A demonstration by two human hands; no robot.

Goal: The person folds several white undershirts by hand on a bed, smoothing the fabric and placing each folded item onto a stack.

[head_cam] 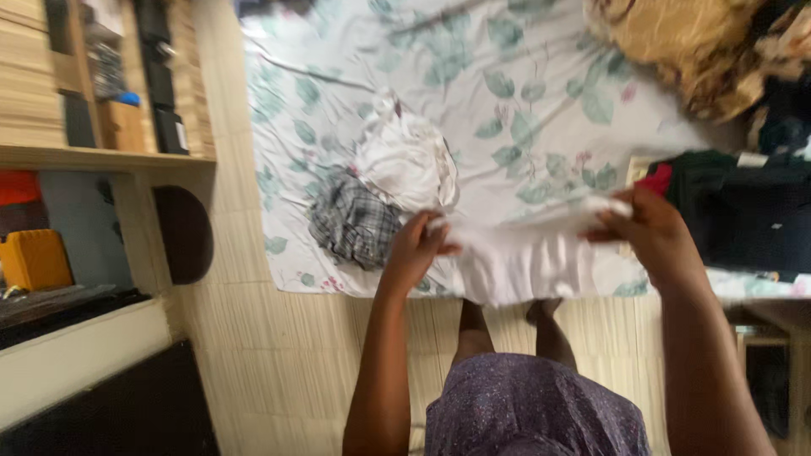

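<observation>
White cloth (528,253) in both hands — plaid garment (353,221) beside.

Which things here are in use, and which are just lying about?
In use: white cloth, held up by left hand and right hand.
Lying about: white heap, plaid garment, dark clothes, brown blanket, all on floral sheet.
</observation>
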